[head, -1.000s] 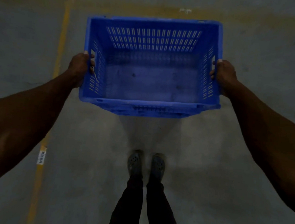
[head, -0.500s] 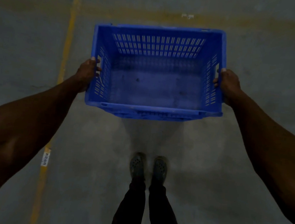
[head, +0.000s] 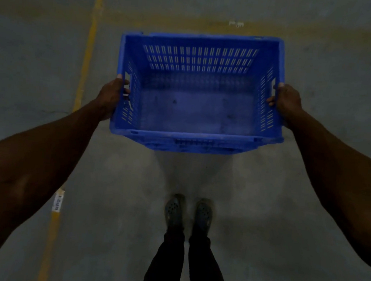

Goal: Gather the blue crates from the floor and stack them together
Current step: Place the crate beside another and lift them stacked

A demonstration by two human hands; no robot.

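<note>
An empty blue crate (head: 195,110) with slotted walls is held level in the air in front of me, above the grey floor. My left hand (head: 112,94) grips the handle slot in its left wall. My right hand (head: 286,101) grips the handle slot in its right wall. Both arms are stretched forward. No other crate is in view.
My two feet (head: 189,211) in dark shoes stand together on the concrete floor, below the crate. A yellow painted line (head: 85,66) runs along the left, with a small white label (head: 57,202) on it. A faded yellow band crosses the floor beyond the crate.
The crate, held in both hands, has shifted lower in the view and slightly to the right. The grip on both handles is unchanged.
</note>
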